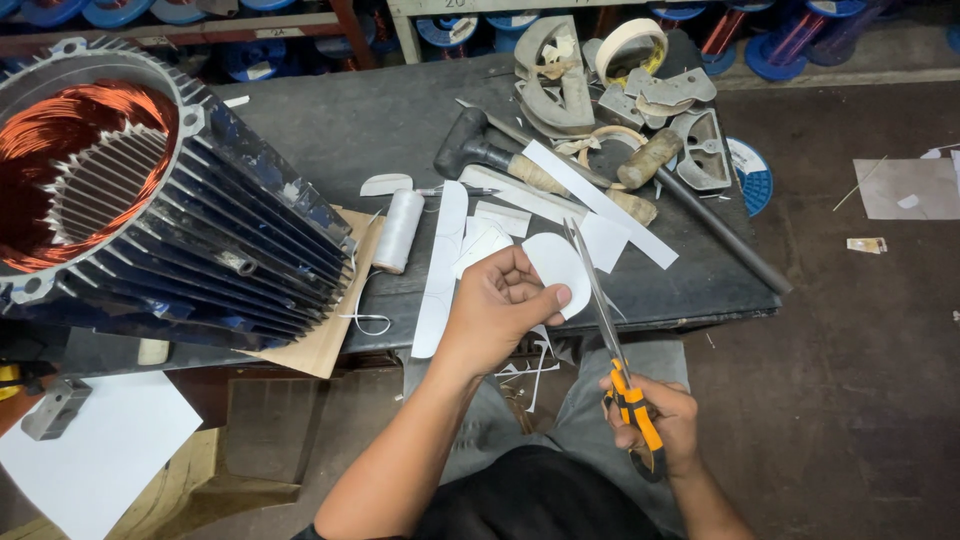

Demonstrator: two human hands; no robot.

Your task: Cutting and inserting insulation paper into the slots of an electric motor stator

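Note:
My left hand (pixel 500 305) pinches a rounded white paper piece (pixel 556 266) just in front of the table edge. My right hand (pixel 655 420) grips scissors (pixel 608 330) with orange and black handles. Their long blades point up and away, and the tips reach the right side of the paper piece. Small white offcuts (pixel 530 370) hang or lie below my left hand, over my lap.
A large finned motor stator (pixel 150 210) with copper windings lies on a cardboard sheet at the left of the dark table (pixel 330 130). A white thread spool (pixel 398 230), paper strips (pixel 600 205), hammers (pixel 490 155), a tape roll (pixel 630 45) and metal parts lie behind. White sheets (pixel 100 440) lie on the floor.

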